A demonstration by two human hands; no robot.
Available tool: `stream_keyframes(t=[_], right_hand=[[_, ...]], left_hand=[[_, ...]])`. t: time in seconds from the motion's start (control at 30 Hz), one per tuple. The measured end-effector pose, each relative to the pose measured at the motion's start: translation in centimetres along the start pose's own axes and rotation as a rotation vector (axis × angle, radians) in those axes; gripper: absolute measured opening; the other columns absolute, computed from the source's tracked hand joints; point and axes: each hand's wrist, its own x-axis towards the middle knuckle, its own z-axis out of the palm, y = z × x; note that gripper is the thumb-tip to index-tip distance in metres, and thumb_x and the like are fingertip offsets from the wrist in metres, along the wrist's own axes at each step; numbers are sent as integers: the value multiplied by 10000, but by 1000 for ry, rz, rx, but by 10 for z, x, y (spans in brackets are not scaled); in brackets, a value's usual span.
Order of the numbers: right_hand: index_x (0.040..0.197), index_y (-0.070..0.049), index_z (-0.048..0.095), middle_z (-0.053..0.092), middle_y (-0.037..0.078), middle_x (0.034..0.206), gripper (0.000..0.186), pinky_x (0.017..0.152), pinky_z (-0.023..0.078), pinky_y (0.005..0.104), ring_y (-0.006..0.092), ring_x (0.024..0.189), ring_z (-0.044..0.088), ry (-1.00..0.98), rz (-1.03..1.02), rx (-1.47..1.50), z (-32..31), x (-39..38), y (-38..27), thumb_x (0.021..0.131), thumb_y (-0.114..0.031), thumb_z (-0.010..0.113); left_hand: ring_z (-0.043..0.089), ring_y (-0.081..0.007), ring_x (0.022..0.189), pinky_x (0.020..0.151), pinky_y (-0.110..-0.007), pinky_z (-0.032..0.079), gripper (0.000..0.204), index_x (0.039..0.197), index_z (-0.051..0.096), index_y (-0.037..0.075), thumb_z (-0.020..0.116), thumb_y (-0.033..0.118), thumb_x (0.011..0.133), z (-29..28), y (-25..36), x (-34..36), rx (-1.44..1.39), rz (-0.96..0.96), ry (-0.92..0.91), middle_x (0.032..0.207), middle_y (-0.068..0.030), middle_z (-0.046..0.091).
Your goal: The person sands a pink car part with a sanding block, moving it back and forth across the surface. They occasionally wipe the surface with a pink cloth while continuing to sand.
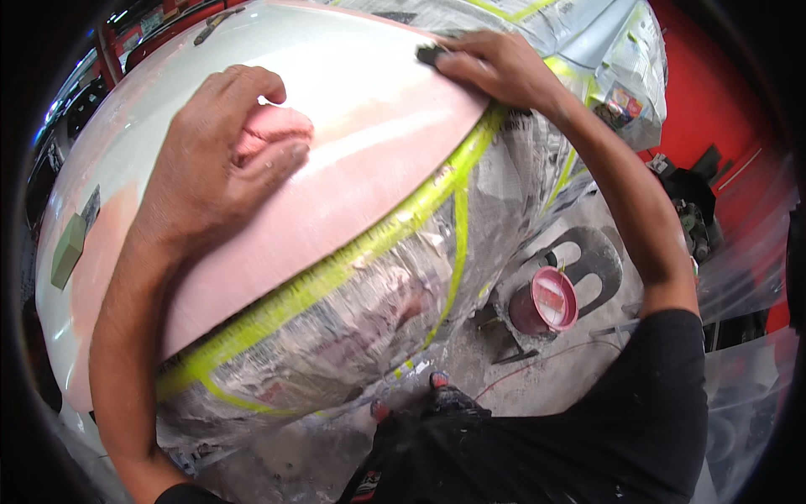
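Observation:
A car's curved body panel [353, 181], white with pinkish sanded patches, spreads out in front of me. My left hand [214, 155] is closed round a soft, folded pink sponge or cloth [277, 133] and hovers over or rests on the panel; which one I cannot tell. Farther right, my right hand [495, 67] presses a small black sanding pad [430, 55] near the panel's edge, its fingers slightly blurred. Yellow-green masking tape [403, 217] runs along that edge, with newspaper [336, 328] covering the bodywork below.
On the panel's left side lies a green block [68, 250]. A slim dark tool [217, 27] sits at the far edge. To my right, a pink bucket [522, 312] with whitish liquid stands by a dark stool [606, 277]. A thin red cord [525, 371] crosses the floor.

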Motion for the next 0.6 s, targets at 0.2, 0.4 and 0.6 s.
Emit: stream_keyframes(t=[0.2,0.4,0.6], right_hand=[[1222,-90,765,785,147,1000,560,819,562,351,251,871,742,11,262,200,-10,15,18,912,-551,691],[1265,50,693,767,132,995,433,738,557,307,166,848,704,232,280,705,-91,-37,15,986,-280,662],[1337,-25,685,728,63,976,490,769,515,251,107,854,648,206,118,660,-73,-67,72,970,-346,734]], left_hand=[[604,-290,900,838,-398,483,284,1025,656,11,704,279,944,7,0,5,47,-141,-84,944,-139,643],[633,-344,982,892,-484,494,308,1008,678,31,642,334,961,57,10,58,286,-295,-116,1012,-189,684],[658,-359,1048,965,-516,502,316,1010,717,55,644,357,958,181,79,173,297,-336,12,1051,-156,720]])
